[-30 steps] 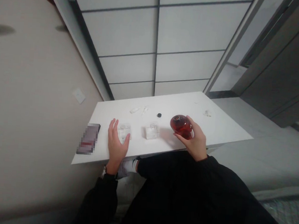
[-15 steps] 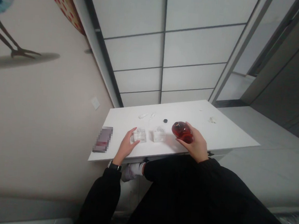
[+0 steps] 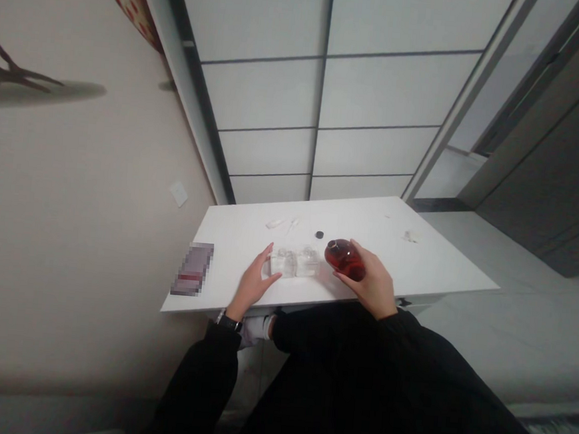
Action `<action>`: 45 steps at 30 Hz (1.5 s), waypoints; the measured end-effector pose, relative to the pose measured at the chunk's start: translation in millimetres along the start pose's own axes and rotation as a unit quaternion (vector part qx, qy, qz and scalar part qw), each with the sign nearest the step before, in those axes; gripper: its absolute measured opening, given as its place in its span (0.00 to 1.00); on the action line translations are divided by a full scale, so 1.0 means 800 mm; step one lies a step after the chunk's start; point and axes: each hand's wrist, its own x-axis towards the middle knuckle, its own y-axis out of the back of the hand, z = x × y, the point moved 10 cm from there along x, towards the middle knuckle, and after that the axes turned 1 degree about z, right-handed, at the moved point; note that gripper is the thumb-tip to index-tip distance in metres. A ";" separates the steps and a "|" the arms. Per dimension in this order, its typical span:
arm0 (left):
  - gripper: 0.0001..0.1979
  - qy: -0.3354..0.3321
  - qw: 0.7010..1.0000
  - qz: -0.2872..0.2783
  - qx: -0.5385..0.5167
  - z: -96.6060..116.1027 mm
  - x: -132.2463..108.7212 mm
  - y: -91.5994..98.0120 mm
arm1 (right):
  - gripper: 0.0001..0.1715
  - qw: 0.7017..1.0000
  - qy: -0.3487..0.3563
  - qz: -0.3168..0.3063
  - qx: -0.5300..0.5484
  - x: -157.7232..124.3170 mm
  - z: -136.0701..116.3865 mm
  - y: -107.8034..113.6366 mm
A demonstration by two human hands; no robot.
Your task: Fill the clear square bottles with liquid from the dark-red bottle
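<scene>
My right hand is wrapped round a rounded bottle of dark red liquid, tilted with its open mouth toward the left, above the white table. My left hand has thumb and fingers curved round the left side of a clear square glass container. A second clear glass container stands right beside it, close to the bottle. Behind them lies a small black cap.
Thin clear and white items lie behind the containers. A purple, pixelated box is at the table's left end. Crumpled whitish scraps lie at the right. White panels rise behind the table, and a wall stands at the left.
My left hand has moved right with the left glass container, closing the gap to the second one. The red bottle has shifted slightly left in my right hand.
</scene>
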 end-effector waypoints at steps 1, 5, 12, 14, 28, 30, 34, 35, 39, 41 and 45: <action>0.41 0.005 1.000 0.000 -0.001 -0.001 0.000 0.000 | 0.41 1.000 0.002 -0.005 -0.006 0.002 -0.001 0.000; 0.45 0.028 1.000 0.003 0.000 -0.008 0.000 -0.001 | 0.40 0.999 0.017 -0.026 -0.030 0.013 -0.004 0.000; 0.42 0.043 0.999 0.006 0.014 -0.013 -0.001 -0.001 | 0.40 0.990 0.096 -0.054 -0.082 0.035 -0.022 -0.007; 0.40 0.045 0.999 0.006 0.016 -0.013 -0.001 -0.001 | 0.40 0.984 0.133 -0.063 -0.099 0.040 -0.029 -0.011; 0.39 0.054 0.998 0.008 0.014 -0.013 0.000 0.000 | 0.37 0.946 0.243 -0.137 -0.163 0.061 -0.040 -0.030; 0.38 0.054 0.998 0.010 0.014 -0.012 0.000 0.001 | 0.36 0.944 0.246 -0.143 -0.167 0.062 -0.042 -0.031; 0.38 0.051 0.998 0.012 0.015 -0.010 0.000 0.002 | 0.34 0.944 0.246 -0.140 -0.168 0.067 -0.047 -0.031; 0.38 0.051 0.999 0.012 0.016 -0.010 0.000 0.002 | 0.34 0.945 0.244 -0.141 -0.166 0.068 -0.048 -0.031; 0.38 0.050 0.999 0.011 0.017 -0.011 0.000 0.002 | 0.34 0.946 0.241 -0.147 -0.160 0.071 -0.050 -0.033; 0.38 0.049 0.999 0.011 0.016 -0.011 0.000 0.002 | 0.33 0.945 0.244 -0.148 -0.158 0.073 -0.051 -0.034; 0.38 0.049 0.999 0.010 0.015 -0.012 0.001 0.001 | 0.30 0.936 0.260 -0.149 -0.184 0.075 -0.053 -0.035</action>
